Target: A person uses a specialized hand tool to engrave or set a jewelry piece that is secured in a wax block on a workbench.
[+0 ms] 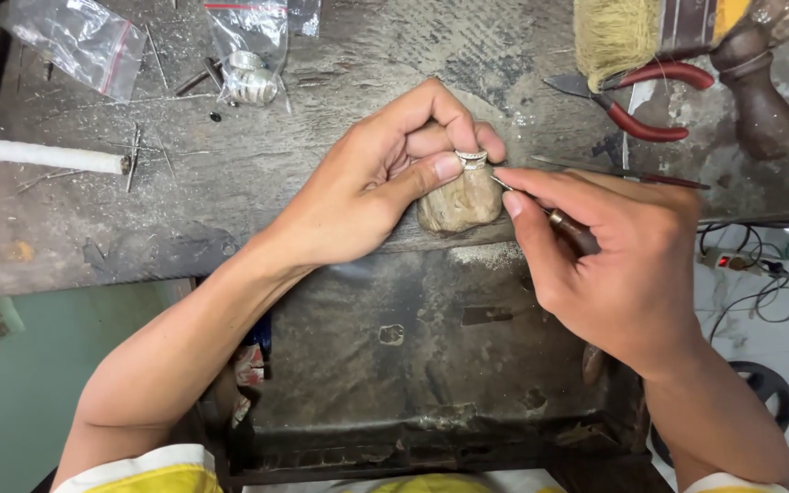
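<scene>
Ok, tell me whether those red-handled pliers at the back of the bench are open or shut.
Open. The red-handled pliers lie on the bench with their two handles spread well apart, untouched by either hand.

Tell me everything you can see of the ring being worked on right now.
The ring is a small silvery metal band with a ribbed or notched edge, mostly hidden. The left hand pinches it between thumb and forefinger against a worn wooden peg at the bench edge. The thin tip of the tool held in the right hand meets its right side.
</scene>
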